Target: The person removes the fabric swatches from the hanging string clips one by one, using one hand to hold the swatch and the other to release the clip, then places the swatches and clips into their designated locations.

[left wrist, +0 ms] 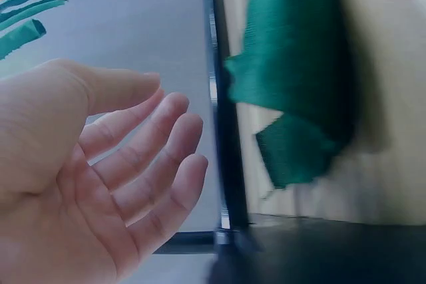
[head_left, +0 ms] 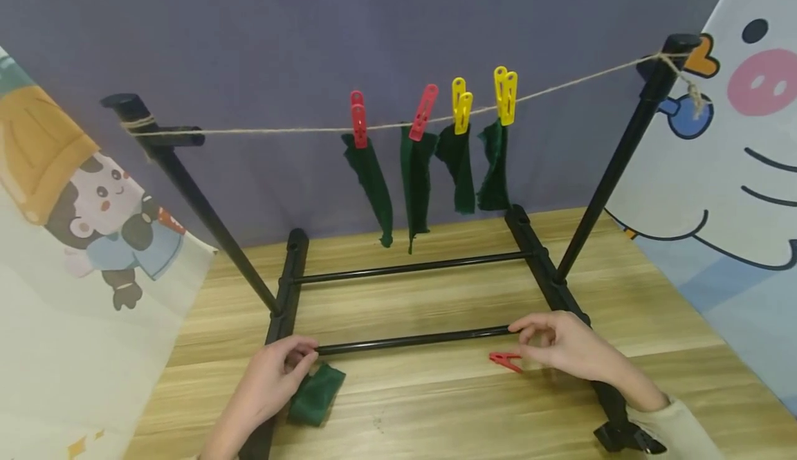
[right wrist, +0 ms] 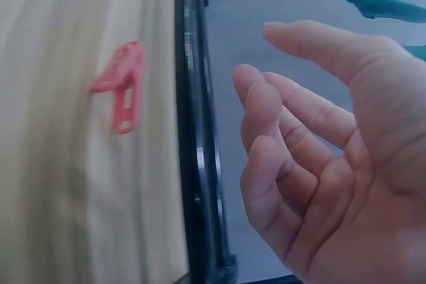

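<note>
My left hand [head_left: 274,373] hovers by the rack's left side, just above a folded dark green cloth [head_left: 317,396] on the table. In the left wrist view its fingers are loosely bent with nothing between them, and the green cloth [left wrist: 293,51] appears beyond. My right hand [head_left: 563,342] is near the right end of the front crossbar [head_left: 414,341], beside a red clothespin [head_left: 506,360] lying on the table. The right wrist view shows relaxed, empty fingers, with the red clothespin [right wrist: 125,88] apart from them.
A black rack [head_left: 214,218] carries a string [head_left: 274,131] between two posts. Several green cloth strips [head_left: 416,176] hang from it by red clothespins [head_left: 424,113] and yellow clothespins [head_left: 507,97]. Cartoon-printed panels [head_left: 735,169] flank the wooden table [head_left: 411,405].
</note>
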`<state>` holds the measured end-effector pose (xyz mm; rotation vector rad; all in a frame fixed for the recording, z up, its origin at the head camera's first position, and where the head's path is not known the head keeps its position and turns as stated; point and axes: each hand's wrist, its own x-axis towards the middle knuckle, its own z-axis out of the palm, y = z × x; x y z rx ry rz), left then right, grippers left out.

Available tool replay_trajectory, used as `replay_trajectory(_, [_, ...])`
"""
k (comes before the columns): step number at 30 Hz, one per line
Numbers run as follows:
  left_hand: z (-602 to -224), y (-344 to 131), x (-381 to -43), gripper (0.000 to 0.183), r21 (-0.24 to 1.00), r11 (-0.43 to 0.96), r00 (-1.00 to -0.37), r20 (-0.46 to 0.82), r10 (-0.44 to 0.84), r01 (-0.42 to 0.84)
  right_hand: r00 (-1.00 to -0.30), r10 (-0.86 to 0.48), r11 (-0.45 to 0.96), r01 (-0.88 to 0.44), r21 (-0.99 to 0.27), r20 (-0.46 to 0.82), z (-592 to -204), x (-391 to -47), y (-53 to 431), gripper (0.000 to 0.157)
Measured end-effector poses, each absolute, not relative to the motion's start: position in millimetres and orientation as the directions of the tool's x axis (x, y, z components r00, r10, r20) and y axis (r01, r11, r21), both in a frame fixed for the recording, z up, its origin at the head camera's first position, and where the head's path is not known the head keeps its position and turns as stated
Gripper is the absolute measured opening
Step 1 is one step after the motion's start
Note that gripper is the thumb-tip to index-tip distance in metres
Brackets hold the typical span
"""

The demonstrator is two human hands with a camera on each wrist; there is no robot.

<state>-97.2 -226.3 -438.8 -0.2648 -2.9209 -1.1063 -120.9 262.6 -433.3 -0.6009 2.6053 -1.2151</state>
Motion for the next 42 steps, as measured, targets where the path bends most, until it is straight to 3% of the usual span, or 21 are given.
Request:
replay_trajectory(15, [-423,-216,-106,0.013,0.664,0.725,-0.981,0.078,0.178,0.184,-0.895,-0.447,0.587,-0.306,-0.749,0.015,-412,-128,251,0.028])
replay_trajectory(23, [-408,-213,-114,0.013,0.673,0.689,-0.961,0.141,0.237,0.269,-0.877,-0.466,0.596,-0.408,-0.692,0.116,-396,-137,245,0.024])
replay_trajectory(42, [-381,-206,-124,0.013,0.691,0.639,-0.941,0.254,0.222,0.337,-0.847,-0.471,0.615,-0.515,-0.597,0.245,-341,-147,244,0.021])
